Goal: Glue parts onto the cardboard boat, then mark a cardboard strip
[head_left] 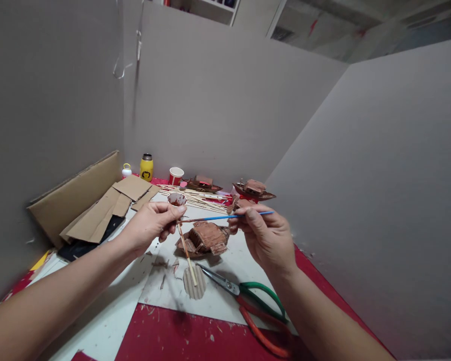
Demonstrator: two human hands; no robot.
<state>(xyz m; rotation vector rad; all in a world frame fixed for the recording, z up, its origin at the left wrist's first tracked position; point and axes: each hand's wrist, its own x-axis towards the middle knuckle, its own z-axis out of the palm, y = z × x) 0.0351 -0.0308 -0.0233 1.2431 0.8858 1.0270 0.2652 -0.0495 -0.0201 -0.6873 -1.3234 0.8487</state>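
Observation:
Pinched in my left hand is the top of a thin wooden stick, partly stained brown. Its lower end lies across a rounded piece of corrugated cardboard. My right hand grips a blue paintbrush, held nearly level, its brown tip at the stick just beside my left fingers. Behind the stick sits a brown model boat with a roofed cabin. A small cup with dark brown paint stands just beyond my left fingers.
Large scissors with green and red handles lie at front right. Cardboard sheets are stacked at left. Farther back are loose sticks, a yellow bottle, a paper cup and two more model boats. Grey partitions enclose the table.

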